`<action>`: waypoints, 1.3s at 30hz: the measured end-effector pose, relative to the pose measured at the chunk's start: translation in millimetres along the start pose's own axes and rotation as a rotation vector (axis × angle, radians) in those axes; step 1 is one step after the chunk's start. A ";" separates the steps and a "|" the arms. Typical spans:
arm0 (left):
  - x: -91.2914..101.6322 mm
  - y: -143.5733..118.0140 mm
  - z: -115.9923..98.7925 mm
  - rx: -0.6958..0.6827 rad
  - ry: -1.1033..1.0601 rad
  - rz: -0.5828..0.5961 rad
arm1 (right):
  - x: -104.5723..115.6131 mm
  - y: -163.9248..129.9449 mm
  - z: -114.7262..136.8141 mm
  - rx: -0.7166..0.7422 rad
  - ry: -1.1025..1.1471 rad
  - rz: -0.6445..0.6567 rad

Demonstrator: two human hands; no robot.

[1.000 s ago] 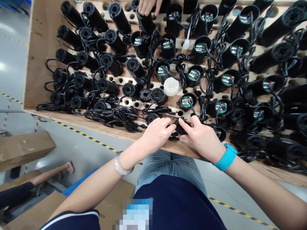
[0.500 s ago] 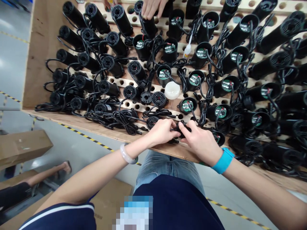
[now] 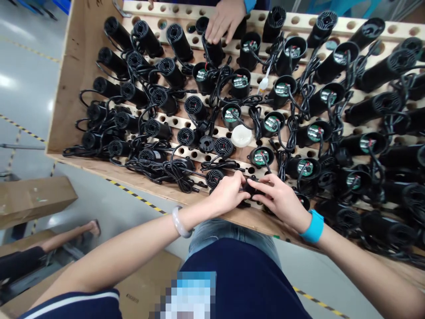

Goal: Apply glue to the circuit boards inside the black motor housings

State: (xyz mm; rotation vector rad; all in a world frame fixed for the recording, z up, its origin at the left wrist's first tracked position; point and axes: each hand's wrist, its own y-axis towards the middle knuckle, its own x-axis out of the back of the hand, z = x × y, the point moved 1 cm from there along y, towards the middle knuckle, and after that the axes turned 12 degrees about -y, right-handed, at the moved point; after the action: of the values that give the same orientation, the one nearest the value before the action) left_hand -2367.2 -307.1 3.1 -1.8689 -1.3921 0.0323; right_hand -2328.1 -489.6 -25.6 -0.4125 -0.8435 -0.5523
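Observation:
At the near edge of the wooden box, both my hands are closed on one black cylindrical housing (image 3: 251,189). My left hand (image 3: 229,192) pinches its left side between thumb and fingers. From the right, my right hand (image 3: 280,199) grips it with thumb and fingertips. My fingers cover much of the part, so its top is partly hidden. Just beyond it stands an open black housing with a green circuit board (image 3: 261,156) and a cable. A black housing with a slotted cap (image 3: 215,178) sits left of my left hand.
The shallow wooden box (image 3: 63,93) holds rows of black housings with coiled cables on drilled wooden strips. A translucent white dish (image 3: 241,136) and a white-tipped applicator (image 3: 263,84) lie among them. Across the box, another person's hand (image 3: 226,20) rests on a housing.
The view has shifted, so the box sits slightly lower and further right. My right fingers have changed their hold on the black housing. The other person's hand stays on its housing.

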 end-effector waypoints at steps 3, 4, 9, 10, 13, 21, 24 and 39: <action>2.3 -15.7 -6.7 -0.098 0.183 -0.030 | -0.6 0.4 -1.9 0.002 0.012 0.037; 1.8 -21.6 -8.0 -0.120 0.214 -0.028 | -0.6 0.5 -1.6 0.001 0.006 0.052; -11.6 -42.4 -4.2 -0.208 0.093 -0.067 | -0.9 0.0 1.2 -0.018 -0.003 0.055; -15.4 -44.4 -2.7 -0.226 0.080 -0.076 | -1.1 -0.2 1.5 -0.019 0.001 0.052; -23.1 -47.6 -1.2 -0.259 0.067 -0.065 | -1.9 -0.1 1.1 -0.013 0.008 0.047; -1.7 -34.6 4.7 0.021 -0.158 -0.008 | 2.6 1.2 -2.4 0.014 -0.007 0.079; 1.3 -21.2 8.9 0.096 -0.174 0.080 | 6.3 -3.2 1.8 0.022 -0.083 0.106; -7.3 1.2 9.0 0.216 -0.289 0.046 | 8.9 0.8 -3.2 0.108 -0.020 0.054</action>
State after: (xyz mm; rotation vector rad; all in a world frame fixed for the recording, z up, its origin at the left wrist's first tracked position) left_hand -2373.2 -308.0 -6.9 -1.7630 -1.4711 0.4744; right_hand -2320.9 -493.3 -20.5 -0.3413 -0.8747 -0.4510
